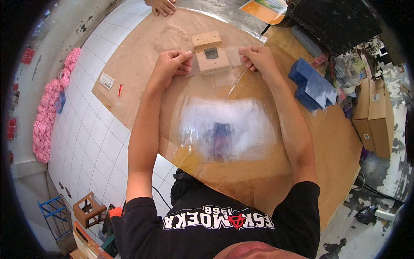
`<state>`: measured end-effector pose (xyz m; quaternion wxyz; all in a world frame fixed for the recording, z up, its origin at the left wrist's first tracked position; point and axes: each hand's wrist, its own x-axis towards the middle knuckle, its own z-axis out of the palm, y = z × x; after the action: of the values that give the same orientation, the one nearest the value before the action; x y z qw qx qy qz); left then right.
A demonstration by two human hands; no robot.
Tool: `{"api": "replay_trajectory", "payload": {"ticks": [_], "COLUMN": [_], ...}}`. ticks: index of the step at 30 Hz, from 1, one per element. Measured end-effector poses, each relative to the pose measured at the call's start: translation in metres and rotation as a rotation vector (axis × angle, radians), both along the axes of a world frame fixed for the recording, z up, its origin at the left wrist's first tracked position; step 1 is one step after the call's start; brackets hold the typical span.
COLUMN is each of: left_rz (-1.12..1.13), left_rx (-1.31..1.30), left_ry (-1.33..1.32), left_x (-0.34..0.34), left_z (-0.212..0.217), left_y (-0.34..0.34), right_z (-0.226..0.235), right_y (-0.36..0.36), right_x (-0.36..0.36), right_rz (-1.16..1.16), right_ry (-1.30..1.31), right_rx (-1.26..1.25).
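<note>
My left hand (172, 67) pinches one end of a clear plastic strip (235, 56), at the left of a wooden block (214, 65). On the right, my right hand (260, 61) pinches the strip's other end. A thin pale stick (236, 85) slants down from under the right hand's fingers, seemingly held in them. Between my hands the strip lies across the block, which has a raised back piece (206, 39) and a small dark square plate (211, 53) in its middle. Nearer to me lies a shiny stack of clear plastic sheets (250, 129).
A brown board (327, 142) covers the table. Blue stacked pieces (308, 84) stand at the right, beside cardboard boxes (375, 116). Another person's hand (161, 6) rests on the far edge. A small red piece (120, 90) and white label (107, 80) lie left.
</note>
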<state>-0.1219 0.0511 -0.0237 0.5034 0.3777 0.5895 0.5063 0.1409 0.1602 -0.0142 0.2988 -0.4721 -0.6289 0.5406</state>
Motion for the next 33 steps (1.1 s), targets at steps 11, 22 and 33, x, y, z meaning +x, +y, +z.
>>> {"api": "replay_trajectory", "payload": {"ticks": [11, 22, 33], "left_rz": [0.024, 0.040, 0.033], "left_rx": [-0.001, 0.024, 0.031], "left_ry": [-0.003, -0.034, -0.008], "left_x": [0.0018, 0.0008, 0.0011], "left_z": [0.0027, 0.0011, -0.0002], "left_y": [-0.0010, -0.0007, -0.0022], "right_z": [-0.0038, -0.0046, -0.0039], "right_y": [0.0032, 0.0024, 0.0020], "right_x": [0.0005, 0.0012, 0.0015], "right_rz": [-0.029, -0.027, -0.027], "right_ry": [0.001, 0.019, 0.002], "right_rx": [-0.011, -0.007, -0.018]}}
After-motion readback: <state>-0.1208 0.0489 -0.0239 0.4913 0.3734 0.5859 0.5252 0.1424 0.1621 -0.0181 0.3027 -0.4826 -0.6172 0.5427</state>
